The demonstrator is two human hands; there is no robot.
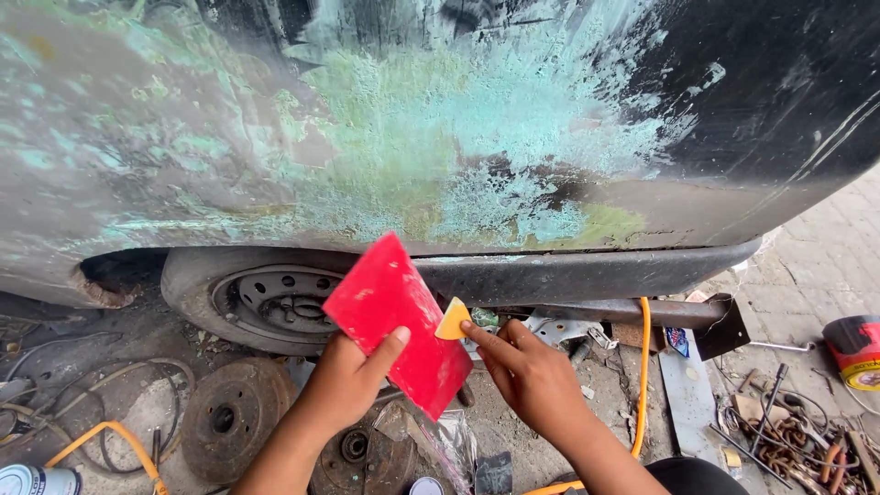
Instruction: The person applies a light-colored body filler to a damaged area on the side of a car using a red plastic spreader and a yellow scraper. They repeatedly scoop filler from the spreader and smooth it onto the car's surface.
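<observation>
Outdoor repair yard; sanded car panel (440, 137) above a cluttered ground. Left hand (344, 380) pinches a red board (396, 321); right hand (527, 371) pinches a yellow spreader (453, 319) touching its edge. Risk: loose fingertip grip could drop either into grit, contaminating the panel.

We are in an open-air car body repair yard. Above the hands, a stripped car panel (440, 119) shows patches of greenish filler and bare metal. Just beyond the left hand (344, 380) we see a worn wheel (266, 298), and a rusty brake drum (229, 417) lies on the dirt left of it. Right of the right hand (527, 371), chains and scrap tools (788, 440) litter the paving, with a paint can (852, 350) further out.
</observation>
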